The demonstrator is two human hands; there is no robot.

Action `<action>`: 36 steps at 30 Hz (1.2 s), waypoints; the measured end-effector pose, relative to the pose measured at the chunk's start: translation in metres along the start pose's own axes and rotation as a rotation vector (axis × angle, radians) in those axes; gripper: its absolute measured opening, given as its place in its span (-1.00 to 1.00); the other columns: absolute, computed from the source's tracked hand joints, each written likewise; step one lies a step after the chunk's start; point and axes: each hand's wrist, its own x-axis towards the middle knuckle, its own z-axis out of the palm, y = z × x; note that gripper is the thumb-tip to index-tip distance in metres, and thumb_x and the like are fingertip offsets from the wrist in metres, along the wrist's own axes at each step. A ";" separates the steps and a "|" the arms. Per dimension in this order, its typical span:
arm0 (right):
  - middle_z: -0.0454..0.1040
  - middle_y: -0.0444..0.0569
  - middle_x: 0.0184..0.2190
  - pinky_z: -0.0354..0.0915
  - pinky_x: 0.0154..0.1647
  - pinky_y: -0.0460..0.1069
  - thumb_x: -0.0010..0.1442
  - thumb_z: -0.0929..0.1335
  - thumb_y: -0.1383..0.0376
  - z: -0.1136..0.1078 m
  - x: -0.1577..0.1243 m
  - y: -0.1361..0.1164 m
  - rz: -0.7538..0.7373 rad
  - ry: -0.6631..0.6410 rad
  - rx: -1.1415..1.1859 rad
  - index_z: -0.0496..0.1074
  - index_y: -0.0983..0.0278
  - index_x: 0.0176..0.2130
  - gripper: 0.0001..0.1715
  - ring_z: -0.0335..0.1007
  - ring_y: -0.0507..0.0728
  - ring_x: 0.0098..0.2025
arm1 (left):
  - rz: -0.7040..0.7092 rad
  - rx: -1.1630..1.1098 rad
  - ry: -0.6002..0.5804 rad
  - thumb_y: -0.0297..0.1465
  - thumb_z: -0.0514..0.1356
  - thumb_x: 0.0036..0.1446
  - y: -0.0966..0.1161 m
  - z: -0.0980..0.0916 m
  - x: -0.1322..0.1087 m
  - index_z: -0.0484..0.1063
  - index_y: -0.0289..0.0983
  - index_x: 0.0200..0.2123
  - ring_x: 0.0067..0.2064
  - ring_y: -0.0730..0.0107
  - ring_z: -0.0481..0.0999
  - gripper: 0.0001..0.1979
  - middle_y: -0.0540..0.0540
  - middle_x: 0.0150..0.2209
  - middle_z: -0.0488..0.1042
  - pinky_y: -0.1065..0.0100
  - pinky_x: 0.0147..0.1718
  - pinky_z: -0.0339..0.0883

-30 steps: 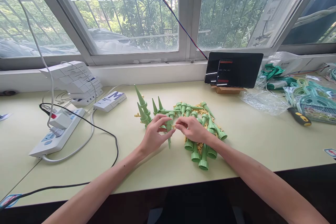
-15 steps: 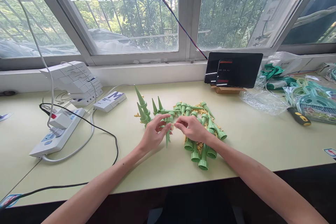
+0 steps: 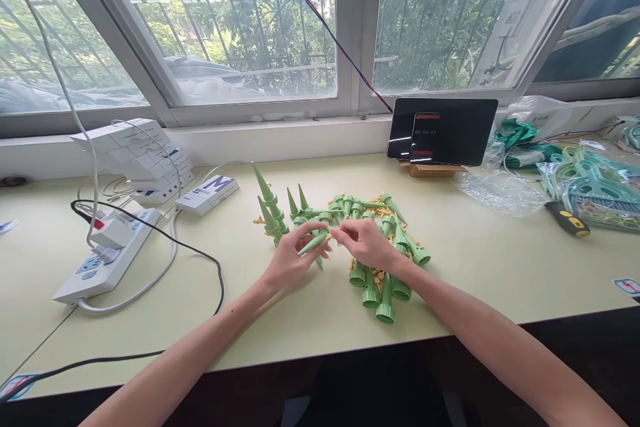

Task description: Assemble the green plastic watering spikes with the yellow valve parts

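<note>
My left hand [image 3: 286, 259] is closed around a green plastic watering spike [image 3: 312, 243], whose tapered tip points down to the left. My right hand [image 3: 369, 244] meets it at the wide end, thumb and forefinger pinched on a small yellow valve piece [image 3: 329, 237] that my fingers mostly hide. Beyond my left hand stand several green spikes [image 3: 265, 188], points up, stacked in one another. Under and around my right hand lies a heap of more green spikes [image 3: 385, 312], with small yellow pieces [image 3: 379, 280] scattered among them.
A power strip [image 3: 107, 253] with cables and a small white box [image 3: 207, 195] lie to the left, stacked white boxes [image 3: 155, 160] behind. At the back right a dark screen [image 3: 455, 130] leans on cardboard. A screwdriver [image 3: 567, 219] and bagged items [image 3: 600, 187] are far right.
The spike in my left hand has turned from pointing down to lying tilted toward the lower left. My right hand stays pinched beside it. The view has shifted slightly.
</note>
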 end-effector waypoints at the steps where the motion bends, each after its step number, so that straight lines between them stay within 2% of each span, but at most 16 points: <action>1: 0.18 -0.20 -0.66 0.01 -0.54 -0.09 0.32 0.26 0.07 0.000 0.000 0.000 0.001 0.000 -0.001 0.27 0.29 -0.56 -0.49 0.01 -0.04 -0.60 | -0.001 -0.013 0.003 -0.28 0.23 0.22 -0.001 0.000 0.000 0.40 -0.24 0.02 -0.29 0.28 0.63 -0.68 -0.10 -0.26 0.57 0.15 -0.23 0.59; 4: 0.15 -0.20 -0.68 0.00 -0.55 -0.09 0.33 0.24 0.09 0.000 0.000 -0.001 -0.009 -0.008 -0.004 0.30 0.30 -0.56 -0.49 -0.01 -0.04 -0.61 | 0.006 -0.071 -0.004 -0.27 0.21 0.23 -0.004 0.001 0.002 0.44 -0.28 -0.05 -0.35 0.30 0.60 -0.72 -0.13 -0.30 0.55 0.23 -0.39 0.58; 7: 0.13 -0.21 -0.68 -0.01 -0.55 -0.10 0.34 0.23 0.09 0.001 -0.001 -0.001 -0.028 -0.030 0.009 0.31 0.31 -0.55 -0.48 -0.01 -0.05 -0.60 | 0.004 -0.111 -0.016 -0.29 0.19 0.25 -0.004 0.001 0.003 0.43 -0.31 -0.10 -0.40 0.36 0.55 -0.76 -0.12 -0.33 0.53 0.28 -0.45 0.53; 12: 0.14 -0.22 -0.66 0.01 -0.54 -0.11 0.34 0.24 0.06 0.000 -0.001 0.000 -0.046 -0.063 0.046 0.34 0.32 -0.52 -0.48 0.01 -0.05 -0.59 | -0.030 -0.123 -0.062 -0.30 0.16 0.28 -0.001 0.001 0.002 0.37 -0.31 -0.04 -0.45 0.43 0.50 -0.74 -0.07 -0.39 0.50 0.33 -0.45 0.47; 23: 0.21 -0.19 -0.63 0.04 -0.54 -0.10 0.32 0.27 0.03 -0.001 -0.003 -0.002 -0.075 -0.117 0.118 0.38 0.33 -0.49 -0.50 0.04 -0.05 -0.57 | -0.028 -0.166 -0.110 -0.30 0.17 0.27 -0.001 0.000 0.002 0.36 -0.31 -0.03 -0.35 0.37 0.52 -0.74 -0.10 -0.33 0.47 0.29 -0.41 0.50; 31: 0.20 -0.19 -0.63 0.04 -0.53 -0.10 0.33 0.27 0.10 -0.001 -0.002 -0.003 -0.077 -0.104 0.098 0.37 0.32 -0.49 -0.54 0.03 -0.04 -0.57 | 0.013 -0.094 -0.103 -0.31 0.14 0.29 -0.003 0.000 0.002 0.36 -0.29 -0.03 -0.34 0.38 0.51 -0.76 -0.09 -0.34 0.44 0.34 -0.44 0.49; 36: 0.22 -0.18 -0.62 0.04 -0.52 -0.10 0.32 0.27 0.07 0.001 -0.002 -0.001 -0.060 -0.077 0.073 0.34 0.32 -0.51 -0.52 0.04 -0.04 -0.56 | 0.098 0.119 -0.030 -0.33 0.11 0.30 -0.008 -0.001 0.001 0.43 -0.27 -0.11 -0.35 0.43 0.50 -0.82 -0.16 -0.15 0.48 0.34 -0.40 0.50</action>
